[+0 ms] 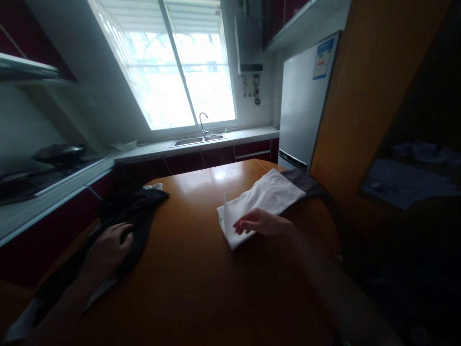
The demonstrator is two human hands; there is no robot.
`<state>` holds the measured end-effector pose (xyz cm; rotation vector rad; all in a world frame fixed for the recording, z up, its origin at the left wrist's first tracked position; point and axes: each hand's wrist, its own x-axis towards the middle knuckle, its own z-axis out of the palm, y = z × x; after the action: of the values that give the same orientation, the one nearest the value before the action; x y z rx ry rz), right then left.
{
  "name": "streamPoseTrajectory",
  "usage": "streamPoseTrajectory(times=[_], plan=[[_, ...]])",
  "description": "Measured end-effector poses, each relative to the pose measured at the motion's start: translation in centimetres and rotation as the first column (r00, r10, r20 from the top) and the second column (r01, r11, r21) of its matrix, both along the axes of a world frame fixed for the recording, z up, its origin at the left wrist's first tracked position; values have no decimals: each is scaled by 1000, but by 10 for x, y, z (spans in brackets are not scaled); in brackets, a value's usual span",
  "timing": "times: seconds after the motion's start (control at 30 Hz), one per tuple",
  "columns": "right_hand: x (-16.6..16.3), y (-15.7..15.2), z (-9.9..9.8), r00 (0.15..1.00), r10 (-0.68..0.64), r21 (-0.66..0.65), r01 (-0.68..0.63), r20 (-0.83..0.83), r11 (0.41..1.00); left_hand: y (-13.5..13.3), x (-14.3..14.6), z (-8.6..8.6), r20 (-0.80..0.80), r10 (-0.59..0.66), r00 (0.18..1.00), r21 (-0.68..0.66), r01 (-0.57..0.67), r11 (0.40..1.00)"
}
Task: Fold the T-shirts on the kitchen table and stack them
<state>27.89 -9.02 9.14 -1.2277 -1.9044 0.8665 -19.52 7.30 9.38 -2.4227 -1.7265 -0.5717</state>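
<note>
My left hand (111, 245) is over a heap of dark clothing (133, 206) at the table's left side. Its fingers are loosely bent with the thumb apart, and nothing shows in its grip. Pale cloth (101, 290) peeks out beside my left wrist. On the right, a white garment (275, 192) lies folded flat, one thin corner standing up at its near left end. My right hand (257, 222) is above that near end, open with fingers slightly curled; whether it touches the cloth I cannot tell. A dark grey folded garment (302, 180) lies partly under the white one.
The clothes lie on a rounded wooden table (194, 230). Beyond it are a counter with a sink (198, 140) under a window, and a refrigerator (306, 101) at right. A wok (59, 153) sits on the stove at left. More cloth (406, 180) lies in shadow at far right.
</note>
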Motion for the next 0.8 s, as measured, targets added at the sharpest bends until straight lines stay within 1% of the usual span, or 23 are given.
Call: streamPoseTrajectory(times=[0.03, 0.07, 0.1, 0.13, 0.17, 0.2, 0.23, 0.27, 0.3, 0.33, 0.4, 0.47, 0.57, 0.63, 0.67, 0.7, 0.73, 0.77, 0.8], plan=[[-9, -1, -3, 994, 104, -9, -104, -37, 994, -6, 19, 0, 75, -7, 997, 56, 3, 998], [-13, -1, -8, 994, 97, 24, -96, -51, 995, -11, 38, -1, 110, -52, 993, 57, 46, 997], [-15, 1, -14, 999, 6, 88, -2, -41, 996, -16, 57, -4, 126, -109, 986, 28, 106, 994], [-13, 5, -21, 992, -122, 167, 123, -15, 978, -20, 76, -9, 141, -162, 977, -9, 165, 986], [-9, 11, -29, 968, -250, 246, 237, 22, 940, -22, 93, -15, 157, -204, 966, -38, 212, 976], [-4, 16, -37, 934, -350, 308, 313, 71, 898, -24, 111, -21, 165, -238, 957, -67, 252, 965], [1, 22, -45, 899, -418, 342, 355, 132, 870, -24, 127, -28, 171, -258, 951, -89, 275, 957], [6, 27, -52, 867, -456, 350, 371, 202, 860, -23, 142, -33, 172, -263, 949, -110, 284, 953], [10, 30, -58, 840, -466, 336, 370, 277, 866, -21, 156, -38, 168, -248, 954, -133, 271, 953], [13, 32, -63, 820, -450, 306, 353, 353, 884, -19, 169, -43, 154, -224, 962, -163, 248, 955], [15, 32, -70, 788, -382, 229, 307, 483, 924, -12, 191, -48, 132, -187, 973, -215, 213, 953], [13, 30, -73, 758, -333, 180, 281, 560, 943, -7, 208, -50, 130, -184, 974, -235, 210, 949], [8, 28, -71, 745, -330, 175, 283, 579, 943, -9, 223, -49, 141, -193, 971, -200, 219, 955], [4, 28, -67, 753, -373, 205, 312, 542, 928, -19, 228, -46, 143, -206, 968, -163, 228, 960], [2, 28, -64, 755, -414, 238, 338, 510, 910, -28, 229, -44, 144, -240, 960, -146, 261, 954], [0, 28, -61, 751, -461, 279, 369, 472, 887, -39, 230, -41, 139, -310, 940, -136, 329, 935], [-2, 27, -58, 745, -505, 320, 396, 436, 860, -51, 230, -38, 128, -420, 899, -137, 435, 890], [-3, 26, -55, 736, -538, 354, 415, 410, 838, -64, 230, -34, 111, -556, 824, -146, 567, 811], [-3, 25, -52, 729, -556, 377, 422, 399, 824, -78, 229, -30, 93, -696, 712, -161, 701, 695]])
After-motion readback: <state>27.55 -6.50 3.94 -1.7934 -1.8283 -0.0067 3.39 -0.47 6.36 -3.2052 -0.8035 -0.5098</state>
